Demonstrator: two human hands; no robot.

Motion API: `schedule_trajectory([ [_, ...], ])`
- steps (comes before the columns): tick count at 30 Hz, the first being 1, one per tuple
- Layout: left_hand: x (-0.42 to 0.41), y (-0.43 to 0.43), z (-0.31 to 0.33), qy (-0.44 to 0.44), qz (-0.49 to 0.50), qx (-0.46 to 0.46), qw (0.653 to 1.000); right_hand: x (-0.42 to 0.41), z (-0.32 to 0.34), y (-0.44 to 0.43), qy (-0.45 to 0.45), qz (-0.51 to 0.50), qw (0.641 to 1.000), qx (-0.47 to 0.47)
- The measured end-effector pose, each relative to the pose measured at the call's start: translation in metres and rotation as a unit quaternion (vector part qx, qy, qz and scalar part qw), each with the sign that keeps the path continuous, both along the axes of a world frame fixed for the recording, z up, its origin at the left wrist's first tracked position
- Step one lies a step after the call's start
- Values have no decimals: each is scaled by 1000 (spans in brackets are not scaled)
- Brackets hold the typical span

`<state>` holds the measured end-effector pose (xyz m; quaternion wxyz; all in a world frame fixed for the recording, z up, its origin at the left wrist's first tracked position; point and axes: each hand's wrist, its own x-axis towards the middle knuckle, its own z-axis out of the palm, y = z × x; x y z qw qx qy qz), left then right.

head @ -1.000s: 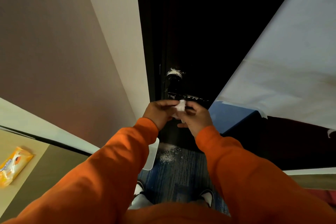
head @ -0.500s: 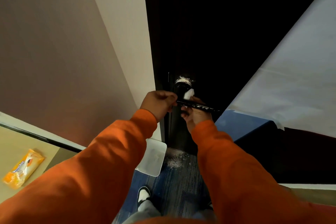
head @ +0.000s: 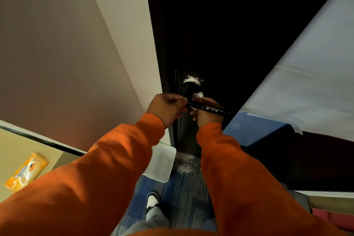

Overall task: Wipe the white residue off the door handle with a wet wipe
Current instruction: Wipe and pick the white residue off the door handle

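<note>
A: Where does it stand?

B: The handle (head: 208,108) juts from the dark door (head: 210,34); the left hand (head: 166,110) pinches its near end with curled fingers; the right hand (head: 207,118) sits under the lever, clenched round the wipe (head: 198,94), which pokes up just beside the neck.

A: What could go wrong?

B: The thick residue (head: 191,79) sits on the round plate above the wipe, apart from it; a hard swipe would likely knock it loose rather than lift it; it would fall past the tray (head: 162,172) onto the floor (head: 183,193), where powder (head: 183,167) already lies beside the tray, not in it.

A: Anything else?

B: The lever carries white specks too; a bunched wipe may smear them along the black metal; and the left pinch looks light, so pressure from below could turn the lever and spoil the stroke; I judge that, I cannot see it.

A: Count for me.

B: One handle; one wipe; two hands, both busy; two patches of residue on the handle, plate and lever; one spill of powder; one tray; one orange pack (head: 26,171) on the table (head: 11,151), well apart; one shoe (head: 152,202) in plain sight.
</note>
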<state>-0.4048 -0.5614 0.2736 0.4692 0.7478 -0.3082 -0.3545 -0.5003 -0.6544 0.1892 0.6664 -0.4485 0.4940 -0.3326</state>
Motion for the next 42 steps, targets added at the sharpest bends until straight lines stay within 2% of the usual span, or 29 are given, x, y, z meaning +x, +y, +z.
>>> schedule_trajectory([
  [3, -1, 2, 2, 9, 0, 2, 1000, -5, -10, 7, 23, 5, 1000, 5],
  [6, 1, 4, 3, 11, 0, 1, 1000, -6, -1, 15, -82, -34, 996, 17],
  [8, 2, 6, 4, 12, 10, -6, 1000, -1, 10, 19, -153, -57, 985, 57],
  [10, 3, 6, 5, 10, 15, -11, 1000, 5, 15, 21, -183, -62, 978, 79],
  [12, 4, 6, 4, 10, 16, -15, 1000, 9, 18, 22, -159, -48, 983, 74],
  [15, 6, 8, -1, 13, 17, -15, 1000, 6, 23, 27, -50, 12, 998, 48],
  [18, 12, 13, -5, 24, 24, -15, 999, -8, 27, 38, -14, 8, 999, 39],
  [23, 20, 20, -12, 39, 58, -13, 997, -17, 42, 60, -66, 32, 995, 68],
  [26, 21, 21, -12, 41, 59, -15, 997, -14, 53, 62, -96, -6, 987, 127],
  [30, 23, 21, -9, 55, 64, -30, 996, -34, 58, 67, -189, -86, 949, 239],
  [32, 24, 22, -7, 52, 58, -35, 996, -50, 61, 65, -215, -110, 935, 260],
  [35, 22, 21, -7, 54, 53, -37, 996, -63, 64, 66, -176, -110, 947, 246],
  [39, 13, 17, -9, 60, 53, -35, 996, -46, 69, 75, -111, -50, 965, 231],
  [42, 8, 15, -8, 59, 50, -44, 996, -31, 81, 73, -103, -27, 971, 214],
])
